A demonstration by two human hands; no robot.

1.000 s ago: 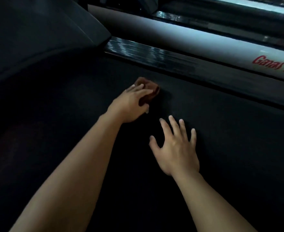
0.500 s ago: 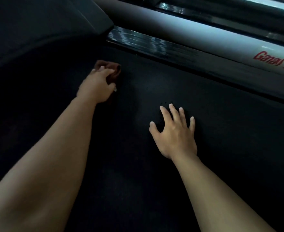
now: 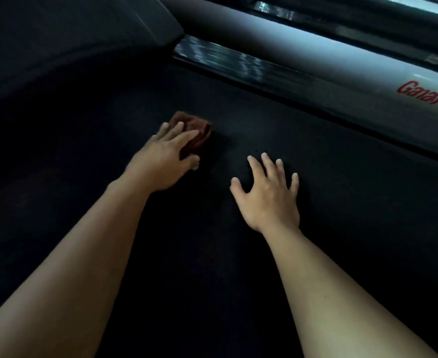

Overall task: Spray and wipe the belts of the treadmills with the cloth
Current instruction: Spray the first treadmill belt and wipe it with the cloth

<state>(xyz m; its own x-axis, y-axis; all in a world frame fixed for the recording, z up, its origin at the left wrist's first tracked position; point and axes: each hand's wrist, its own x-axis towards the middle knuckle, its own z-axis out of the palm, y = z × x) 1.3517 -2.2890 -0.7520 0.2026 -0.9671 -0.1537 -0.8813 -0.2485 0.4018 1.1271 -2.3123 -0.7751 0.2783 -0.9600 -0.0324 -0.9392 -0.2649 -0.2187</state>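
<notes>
Dim light, view down onto a black treadmill belt (image 3: 341, 208) that fills most of the frame. Both forearms are bare and reach forward over it.

Left hand (image 3: 166, 161): palm down on a small, bunched brown cloth (image 3: 196, 131). The fingers lie fairly straight and close together across the cloth's top, pressing it to the belt. The thumb sits against the cloth's near side; whether it tucks under the fabric, I cannot tell. The far and right parts of the cloth show past the fingertips, the rest is under the hand.

Cloth position: on the belt, towards its far end, roughly mid-width, near the dark curved hood (image 3: 70, 34) that rises at the far left. It is well apart from the belt's right edge.

Right hand (image 3: 269, 195): palm down, just right of the left hand and a little nearer the camera. All five fingers are spread wide and straight and it holds nothing. The fingertips appear to rest on the belt; the contact under the palm is too dark to judge. It does not touch the cloth or the left hand.

Along the belt's right edge runs a glossy black side rail (image 3: 238, 60) that catches streaks of light. Beyond it lies a pale grey frame (image 3: 316, 52) with red lettering (image 3: 424, 95), cut off at the right edge of the view. More dark and shiny strips run in the far right corner, too blurred to identify.
</notes>
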